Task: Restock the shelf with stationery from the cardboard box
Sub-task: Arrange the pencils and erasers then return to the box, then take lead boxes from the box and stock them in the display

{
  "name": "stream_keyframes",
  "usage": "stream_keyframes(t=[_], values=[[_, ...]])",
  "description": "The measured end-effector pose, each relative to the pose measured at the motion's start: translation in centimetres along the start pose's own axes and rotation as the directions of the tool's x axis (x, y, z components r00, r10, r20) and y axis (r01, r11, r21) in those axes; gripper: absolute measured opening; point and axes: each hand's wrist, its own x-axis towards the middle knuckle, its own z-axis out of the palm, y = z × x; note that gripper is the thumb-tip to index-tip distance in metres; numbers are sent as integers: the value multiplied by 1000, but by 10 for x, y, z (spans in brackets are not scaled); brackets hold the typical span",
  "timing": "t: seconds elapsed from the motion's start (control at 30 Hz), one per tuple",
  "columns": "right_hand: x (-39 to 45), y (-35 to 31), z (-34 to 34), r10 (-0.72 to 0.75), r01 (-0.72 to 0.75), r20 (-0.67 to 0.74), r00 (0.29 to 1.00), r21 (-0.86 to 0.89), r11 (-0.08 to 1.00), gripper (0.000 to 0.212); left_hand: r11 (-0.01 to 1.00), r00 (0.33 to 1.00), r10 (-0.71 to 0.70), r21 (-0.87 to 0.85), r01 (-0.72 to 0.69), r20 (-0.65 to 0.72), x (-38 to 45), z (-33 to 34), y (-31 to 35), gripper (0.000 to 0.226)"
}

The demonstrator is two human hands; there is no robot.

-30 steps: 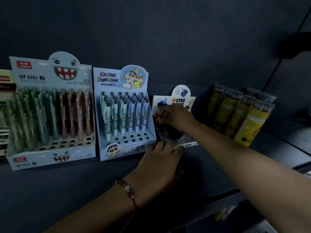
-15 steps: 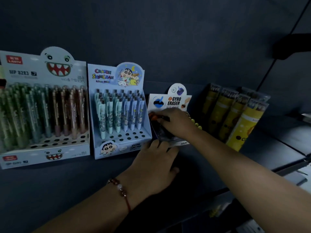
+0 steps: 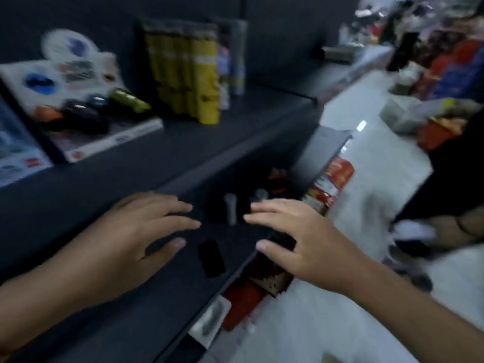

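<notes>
The view is blurred by motion. On the dark shelf (image 3: 183, 142) at the upper left stands the gyro eraser display box (image 3: 78, 100), with several coloured erasers lying in it. Right of it stand yellow pencil tubes (image 3: 193, 72). My left hand (image 3: 138, 231) hovers over the shelf's front edge with its fingers spread, holding nothing. My right hand (image 3: 301, 239) is level with it a little to the right, fingers straight and also empty. No cardboard box can be told apart in this view.
A corner of the blue pen display (image 3: 15, 150) shows at the far left. Below the shelf edge are lower shelves with red packets (image 3: 332, 182). White floor (image 3: 366, 158) runs to the right, with mixed goods (image 3: 432, 82) and a person's dark clothing (image 3: 455, 174).
Both hands have come away from the eraser display and moved down to the shelf's front edge. My head has swung sharply right and down, so the pen displays have slid out of view.
</notes>
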Motion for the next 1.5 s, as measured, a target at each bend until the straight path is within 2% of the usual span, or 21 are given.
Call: stream_keyframes(t=[0.1,0.2,0.33,0.43,0.53,0.63,0.7,0.8,0.9,1.13,1.2,1.37,1.4,1.5], values=[[-117,29,-9,219,-219,8,976,-2,976,44,980,993,84,-185,-67,88,14,57,77,38],[-234,44,-16,429,-429,21,903,-8,903,47,913,960,209,-388,-125,184,24,139,174,41],[-379,46,-22,668,-670,78,740,10,742,56,797,877,377,-587,-142,299,27,225,317,31],[-481,43,-29,795,-802,105,598,80,593,56,743,766,534,-631,-224,357,31,269,408,31],[-558,43,-35,888,-887,85,452,146,438,51,712,648,632,-649,-269,425,43,307,473,31],[-609,57,-27,948,-932,92,306,233,279,50,709,569,665,-649,-276,484,65,353,515,31],[-630,80,-9,972,-929,80,222,319,186,49,718,551,659,-646,-257,513,86,393,533,31],[-651,131,34,995,-904,48,87,424,59,44,758,562,599,-630,-168,571,118,471,543,27],[-665,196,87,998,-855,45,42,519,13,40,797,550,560,-585,-153,619,137,553,548,27],[-756,357,262,979,-832,199,45,549,-74,34,869,530,411,-494,17,741,110,776,544,26],[-782,407,327,977,-825,210,46,559,-82,30,885,546,348,-459,77,762,93,849,535,27],[-821,507,482,951,-757,302,-69,605,-247,33,920,593,199,-358,162,780,52,994,508,34],[-825,522,505,944,-744,321,-74,613,-266,36,918,613,163,-346,192,773,45,1012,505,36],[-826,564,557,938,-734,346,-25,631,-252,52,907,655,71,-322,272,753,27,1052,499,49]])
